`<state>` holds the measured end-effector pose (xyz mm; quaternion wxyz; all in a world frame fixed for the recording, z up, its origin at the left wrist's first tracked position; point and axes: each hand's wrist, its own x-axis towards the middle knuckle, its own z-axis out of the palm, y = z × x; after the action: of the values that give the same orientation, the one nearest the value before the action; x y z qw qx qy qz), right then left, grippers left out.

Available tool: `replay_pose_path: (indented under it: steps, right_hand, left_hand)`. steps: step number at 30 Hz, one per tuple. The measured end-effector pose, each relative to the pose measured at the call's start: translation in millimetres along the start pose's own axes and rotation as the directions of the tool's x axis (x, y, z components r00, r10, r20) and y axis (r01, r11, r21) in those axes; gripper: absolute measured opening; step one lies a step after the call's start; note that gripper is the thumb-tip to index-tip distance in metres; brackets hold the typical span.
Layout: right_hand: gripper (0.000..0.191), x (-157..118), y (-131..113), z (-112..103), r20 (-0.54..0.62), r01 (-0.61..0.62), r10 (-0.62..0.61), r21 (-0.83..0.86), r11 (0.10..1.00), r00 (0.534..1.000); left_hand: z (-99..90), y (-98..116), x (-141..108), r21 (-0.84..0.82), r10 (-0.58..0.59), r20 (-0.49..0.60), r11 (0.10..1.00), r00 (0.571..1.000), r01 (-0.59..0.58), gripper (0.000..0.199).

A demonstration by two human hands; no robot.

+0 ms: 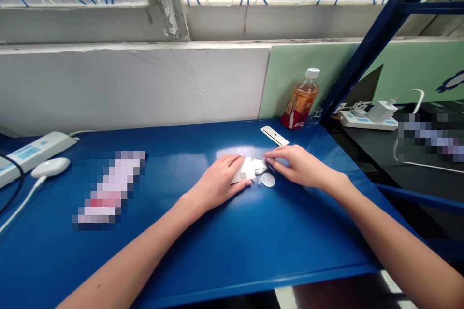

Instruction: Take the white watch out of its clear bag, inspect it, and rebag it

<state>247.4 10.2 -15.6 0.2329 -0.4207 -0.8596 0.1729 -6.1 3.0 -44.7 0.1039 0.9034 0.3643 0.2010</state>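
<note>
Near the middle of the blue table [253, 231], my left hand [222, 178] is closed round the left side of a small white packet [245, 171]. White crumpled material [258, 165] shows at the packet's right end. My right hand [293, 164] is at that end with thumb and fingers close together; what they pinch, perhaps a thin dark piece, is too small to make out. A round whitish disc [268, 180] lies on the table just below, between the hands, with tiny bits beside it. Behind my right hand lies a flat white card [274, 135] with a dark slot.
A drink bottle [300, 101] stands at the back right beside a clear round item [314, 115]. To the left are a blurred-out phone-like object [112, 188], a white power strip [36, 154] and a white oval device [50, 167]. A blue post [377, 34] rises at right.
</note>
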Motion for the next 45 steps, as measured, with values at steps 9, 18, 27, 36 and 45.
replay_pose_path:
  steps: [9,18,27,36,45]
  right_hand:
    - [0.033,-6.4,-14.9,10.9,0.080,-0.114,0.106,0.097,0.989,0.991]
    - [0.048,-8.4,-29.7,25.0,0.157,-0.260,0.218,0.348,0.901,0.963]
    - [0.062,-1.9,-20.2,37.5,0.162,-0.439,0.418,0.511,0.739,0.894]
    - [0.048,0.6,-27.5,28.7,0.023,-0.351,0.361,0.296,0.888,0.932]
    - [0.034,0.5,-24.1,21.3,-0.127,-0.405,0.404,0.017,0.914,0.906]
  left_hand:
    - [2.4,7.1,0.9,0.021,-0.017,-0.027,1.000,0.999,0.018,0.040]
    - [5.7,7.4,-0.2,-0.005,-0.028,-0.040,1.000,0.999,0.028,0.037]
    - [8.2,4.9,-0.2,0.048,-0.017,-0.039,0.999,0.999,0.019,0.041]
    - [9.6,11.6,-2.4,0.231,-0.153,0.122,0.965,0.981,0.122,0.058]
    - [7.5,10.8,-3.5,0.279,-0.146,0.197,0.956,0.970,0.088,0.060]
